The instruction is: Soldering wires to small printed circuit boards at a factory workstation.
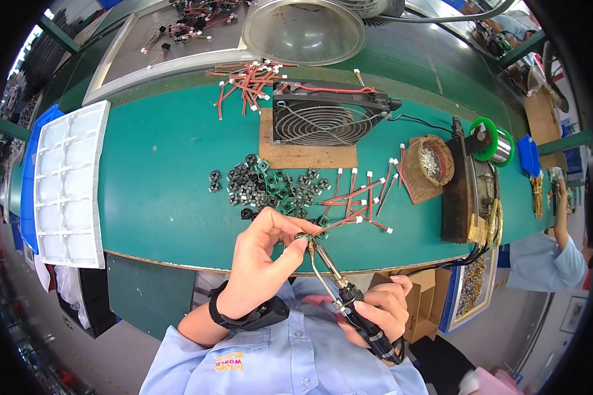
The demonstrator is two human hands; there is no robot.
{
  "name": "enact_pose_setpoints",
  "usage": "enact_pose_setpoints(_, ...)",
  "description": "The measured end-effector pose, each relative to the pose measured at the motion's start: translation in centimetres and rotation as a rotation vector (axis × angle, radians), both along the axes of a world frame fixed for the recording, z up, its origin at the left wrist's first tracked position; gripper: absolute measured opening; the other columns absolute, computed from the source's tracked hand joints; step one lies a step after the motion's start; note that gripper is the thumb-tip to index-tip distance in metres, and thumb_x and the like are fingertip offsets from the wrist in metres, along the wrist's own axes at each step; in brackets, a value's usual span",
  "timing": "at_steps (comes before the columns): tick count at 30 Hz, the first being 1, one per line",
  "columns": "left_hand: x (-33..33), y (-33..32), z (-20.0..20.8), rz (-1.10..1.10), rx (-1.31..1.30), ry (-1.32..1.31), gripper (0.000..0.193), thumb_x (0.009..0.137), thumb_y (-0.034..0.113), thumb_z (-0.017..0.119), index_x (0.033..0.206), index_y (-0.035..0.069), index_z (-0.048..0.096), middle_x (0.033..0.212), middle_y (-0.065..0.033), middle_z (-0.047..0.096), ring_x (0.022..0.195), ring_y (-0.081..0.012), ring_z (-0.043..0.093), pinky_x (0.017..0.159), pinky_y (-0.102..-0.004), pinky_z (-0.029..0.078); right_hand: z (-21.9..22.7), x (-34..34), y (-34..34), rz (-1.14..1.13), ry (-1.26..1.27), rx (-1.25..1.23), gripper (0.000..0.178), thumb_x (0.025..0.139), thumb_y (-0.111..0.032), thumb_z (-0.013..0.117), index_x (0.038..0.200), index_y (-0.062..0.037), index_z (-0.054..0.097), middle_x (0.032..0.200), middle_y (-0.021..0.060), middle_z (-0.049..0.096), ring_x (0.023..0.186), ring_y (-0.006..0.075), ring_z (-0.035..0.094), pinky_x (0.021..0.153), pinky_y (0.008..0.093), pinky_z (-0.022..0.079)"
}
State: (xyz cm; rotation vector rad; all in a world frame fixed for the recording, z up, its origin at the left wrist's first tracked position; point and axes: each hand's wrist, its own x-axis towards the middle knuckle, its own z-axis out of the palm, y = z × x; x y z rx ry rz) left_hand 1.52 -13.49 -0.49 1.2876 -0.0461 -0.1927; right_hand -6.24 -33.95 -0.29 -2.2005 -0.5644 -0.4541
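Note:
My left hand [263,253] pinches a small dark circuit-board part [303,237] between thumb and fingertips. A red-and-black wire lead with a white connector runs right from the pinched part. In my right hand [383,309] is a soldering iron [356,309] with a thin feed tube alongside, its tip touching or very near the part; my fingers hide the exact contact. Just beyond my left hand lies a heap of small black and green board parts [270,187]. Several loose wire leads [350,201] with white connectors are spread to its right.
A black fan [329,122] stands on a brown board. To the right are a round dish of solder bits [435,161], an iron holder [458,204] and a green-rimmed solder spool [503,147]. White compartment tray [69,184] at left; more wires [250,85] behind. A co-worker's arm [561,217] shows far right.

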Motion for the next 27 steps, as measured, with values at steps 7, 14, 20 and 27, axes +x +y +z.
enact_pose_setpoints(7, 0.08, -0.06, 0.32, -0.009, -0.027, 0.019, 0.011, 0.083, -0.003, 0.053, 0.088, 0.001, 0.044, 0.101, -0.017, 0.062, 0.086, -0.0126, 0.056, 0.074, -0.0277, 0.046, 0.15, -0.34, 0.12, -0.02, 0.033, 0.01, 0.047, 0.053, -0.019, 0.081, 0.097, -0.0202, 0.065, 0.08, -0.0036, 0.06, 0.074, 0.0144, 0.053, 0.088, 0.0388, 0.031)
enact_pose_setpoints(14, 0.17, -0.17, 0.58, -0.002, -0.053, 0.024, 0.011, 0.083, -0.004, 0.052, 0.088, 0.001, 0.043, 0.101, -0.0179, 0.062, 0.091, -0.0153, 0.057, 0.078, -0.0297, 0.046, 0.23, -0.58, 0.08, -0.023, 0.033, -0.008, 0.045, 0.054, -0.021, 0.082, 0.096, -0.0209, 0.066, 0.08, -0.004, 0.06, 0.074, 0.0137, 0.053, 0.089, 0.0385, 0.03)
enact_pose_setpoints(20, 0.12, -0.17, 0.58, -0.001, -0.05, 0.013, 0.012, 0.083, -0.004, 0.052, 0.088, 0.001, 0.043, 0.101, -0.0179, 0.062, 0.092, -0.0164, 0.058, 0.079, -0.0306, 0.046, 0.21, -0.75, -0.01, -0.026, 0.026, -0.012, 0.044, 0.054, -0.022, 0.082, 0.095, -0.0209, 0.066, 0.08, -0.0042, 0.06, 0.074, 0.0136, 0.053, 0.09, 0.0382, 0.03)
enact_pose_setpoints(27, 0.08, -0.1, 0.58, -0.008, -0.042, 0.004, 0.012, 0.083, -0.004, 0.052, 0.089, 0.002, 0.043, 0.101, -0.0178, 0.062, 0.095, -0.0174, 0.057, 0.08, -0.0305, 0.045, 0.28, -0.81, -0.14, -0.021, 0.032, -0.016, 0.045, 0.054, -0.023, 0.082, 0.095, -0.0206, 0.066, 0.08, -0.0046, 0.06, 0.074, 0.0133, 0.053, 0.09, 0.038, 0.029)
